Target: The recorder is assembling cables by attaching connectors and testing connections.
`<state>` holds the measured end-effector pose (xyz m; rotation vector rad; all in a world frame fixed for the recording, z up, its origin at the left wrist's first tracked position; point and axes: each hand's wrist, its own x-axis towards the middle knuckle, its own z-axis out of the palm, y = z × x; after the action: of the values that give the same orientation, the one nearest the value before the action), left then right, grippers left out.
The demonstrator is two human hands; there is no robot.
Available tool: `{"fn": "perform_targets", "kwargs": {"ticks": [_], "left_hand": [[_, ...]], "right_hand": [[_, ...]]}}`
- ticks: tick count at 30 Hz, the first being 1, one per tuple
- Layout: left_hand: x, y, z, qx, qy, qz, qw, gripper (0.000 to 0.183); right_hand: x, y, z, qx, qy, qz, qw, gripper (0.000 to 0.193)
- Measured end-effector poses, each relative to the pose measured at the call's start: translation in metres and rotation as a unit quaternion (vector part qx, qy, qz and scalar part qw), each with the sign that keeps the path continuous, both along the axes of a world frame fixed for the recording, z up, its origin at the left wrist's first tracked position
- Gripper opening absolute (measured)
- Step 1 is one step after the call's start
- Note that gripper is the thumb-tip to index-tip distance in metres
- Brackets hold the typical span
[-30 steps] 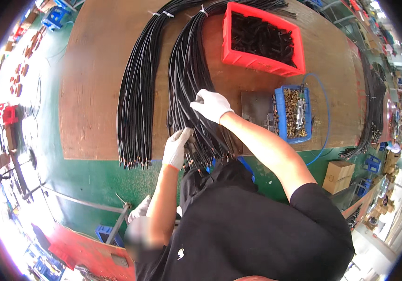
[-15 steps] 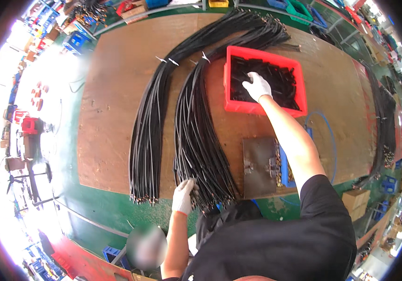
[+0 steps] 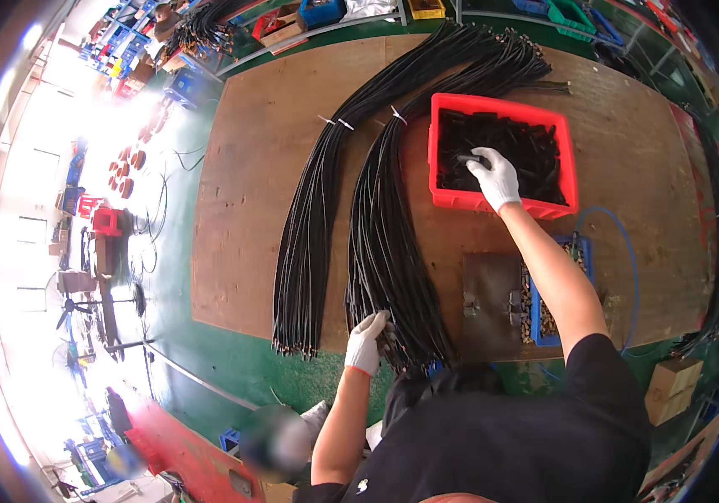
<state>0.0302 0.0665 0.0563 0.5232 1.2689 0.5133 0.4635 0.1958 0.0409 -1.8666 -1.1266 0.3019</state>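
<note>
My gloved right hand (image 3: 496, 176) is over a red plastic bin (image 3: 506, 204) heaped with short black tubes (image 3: 535, 151). Between its thumb and fingers is one short black tube (image 3: 465, 158). My gloved left hand (image 3: 365, 342) is closed at the left side of a thick bundle of black cables (image 3: 384, 243), near their metal-tipped lower ends. It pinches a black cable (image 3: 387, 329), though the fingers partly hide the grip. A white tie binds this bundle higher up. Left of it lies a second tied bundle of black cables (image 3: 305, 243).
Everything rests on a brown wooden table (image 3: 242, 184). A flat metal plate (image 3: 491, 293) lies near its front edge, beside a blue tray (image 3: 587, 260) of small brass-coloured fittings, partly behind my right forearm. A blue hose (image 3: 630, 251) curves on the right. A cardboard box (image 3: 672, 390) stands beyond the table.
The whole view has shifted, with table and bundles now farther right. In the bin, my right hand's fingers have closed on a short tube. My left hand stays at the cable ends.
</note>
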Motion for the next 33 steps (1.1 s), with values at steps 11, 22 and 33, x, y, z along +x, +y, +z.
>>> {"fn": "perform_targets", "kwargs": {"ticks": [11, 22, 33], "left_hand": [[0.044, 0.019, 0.031, 0.090, -0.130, 0.101, 0.982, 0.022], [0.062, 0.016, 0.032, 0.105, -0.175, 0.166, 0.965, 0.023], [0.064, 0.002, 0.022, 0.130, -0.091, 0.153, 0.975, 0.024]], "right_hand": [[-0.110, -0.154, 0.086, -0.156, 0.169, 0.361, 0.904, 0.040], [-0.115, -0.199, 0.086, -0.163, 0.084, 0.486, 0.855, 0.041], [-0.126, -0.199, 0.078, -0.221, 0.043, 0.525, 0.821, 0.053]]}}
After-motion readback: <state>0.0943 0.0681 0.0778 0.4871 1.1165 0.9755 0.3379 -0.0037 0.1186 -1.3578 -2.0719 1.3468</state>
